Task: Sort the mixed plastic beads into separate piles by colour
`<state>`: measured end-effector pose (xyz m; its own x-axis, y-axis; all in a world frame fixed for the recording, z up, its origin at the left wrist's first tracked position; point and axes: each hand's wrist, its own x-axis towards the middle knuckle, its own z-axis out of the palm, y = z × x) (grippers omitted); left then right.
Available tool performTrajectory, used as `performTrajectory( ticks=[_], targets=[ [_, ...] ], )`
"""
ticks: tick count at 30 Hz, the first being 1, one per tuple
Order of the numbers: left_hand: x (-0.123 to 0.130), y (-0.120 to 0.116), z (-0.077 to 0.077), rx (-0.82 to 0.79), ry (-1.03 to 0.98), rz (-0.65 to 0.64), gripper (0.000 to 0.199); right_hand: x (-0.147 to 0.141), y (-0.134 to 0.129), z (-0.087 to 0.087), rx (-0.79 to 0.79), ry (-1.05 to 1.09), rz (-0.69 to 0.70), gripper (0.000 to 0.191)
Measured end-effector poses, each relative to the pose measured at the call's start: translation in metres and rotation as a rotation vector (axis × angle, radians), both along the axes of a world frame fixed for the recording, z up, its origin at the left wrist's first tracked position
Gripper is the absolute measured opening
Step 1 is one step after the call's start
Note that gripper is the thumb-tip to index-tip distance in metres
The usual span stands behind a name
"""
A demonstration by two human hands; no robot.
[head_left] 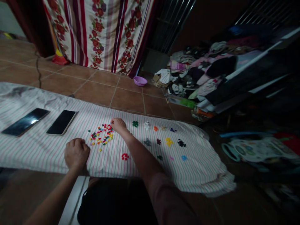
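Reading the striped cloth (201,164) as a clock centred on the mixed pieces, we find a large dark-screened device (25,122) farthest left, between nine and ten o'clock, with a phone (62,122) nearer in the same direction. At eight o'clock we see the left hand (77,152) on the cloth, back upward, fingers curled; we cannot tell whether they meet or hide anything. Next come the mixed pieces (101,137), small and many-coloured, in a loose scatter at the clock's centre. At their two o'clock edge is the right hand (118,125), its fingertips drawn in over the pieces; we cannot tell whether they pinch one. Between four and five o'clock lies a red cluster (125,157), and between two and three, just beyond the right hand, a green cluster (135,124). Toward three o'clock, past the right forearm, we count more small groups sorted by colour, among them a white cluster (147,125), a grey cluster (147,142), an orange cluster (155,128), a yellow cluster (169,142), a black cluster (181,143) and a blue cluster (184,158).
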<state>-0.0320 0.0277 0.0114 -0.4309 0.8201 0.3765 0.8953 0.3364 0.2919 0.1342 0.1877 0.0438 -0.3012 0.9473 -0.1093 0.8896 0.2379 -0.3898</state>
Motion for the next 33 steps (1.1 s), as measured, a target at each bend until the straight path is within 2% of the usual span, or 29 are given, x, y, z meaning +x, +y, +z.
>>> performTrajectory(
  ticks=[5, 9, 12, 16, 20, 23, 25, 28, 33],
  targets=[
    [0.003, -0.002, 0.005, -0.020, -0.020, 0.010, 0.020, -0.001, -0.003, 0.003, 0.056, 0.045, 0.011, 0.022],
    [0.004, -0.002, 0.005, -0.031, -0.058, 0.027, 0.018, 0.000, -0.014, 0.009, 0.165, 0.178, 0.016, 0.028],
    [0.002, -0.001, 0.003, -0.014, -0.066, 0.015, 0.016, 0.012, -0.024, 0.011, 0.197, 0.273, 0.020, 0.030],
    [0.001, -0.001, 0.002, 0.016, -0.083, -0.006, 0.015, 0.060, -0.037, 0.006, 0.245, 0.356, -0.070, 0.030],
    [0.003, -0.003, 0.005, 0.025, -0.096, -0.006, 0.012, 0.140, -0.054, -0.001, 0.354, 0.378, -0.221, 0.030],
    [0.004, -0.003, 0.007, 0.016, -0.096, 0.005, 0.008, 0.199, -0.069, -0.005, 0.413, 0.291, -0.306, 0.032],
    [0.005, -0.002, 0.007, 0.007, -0.089, 0.004, 0.008, 0.227, -0.078, -0.009, 0.430, 0.201, -0.346, 0.031],
    [0.004, -0.002, 0.006, 0.008, -0.066, -0.004, 0.011, 0.250, -0.089, -0.019, 0.423, 0.086, -0.367, 0.031],
    [0.002, -0.001, 0.001, 0.013, -0.025, 0.009, 0.015, 0.255, -0.097, -0.035, 0.438, 0.017, -0.334, 0.029]
  ],
)
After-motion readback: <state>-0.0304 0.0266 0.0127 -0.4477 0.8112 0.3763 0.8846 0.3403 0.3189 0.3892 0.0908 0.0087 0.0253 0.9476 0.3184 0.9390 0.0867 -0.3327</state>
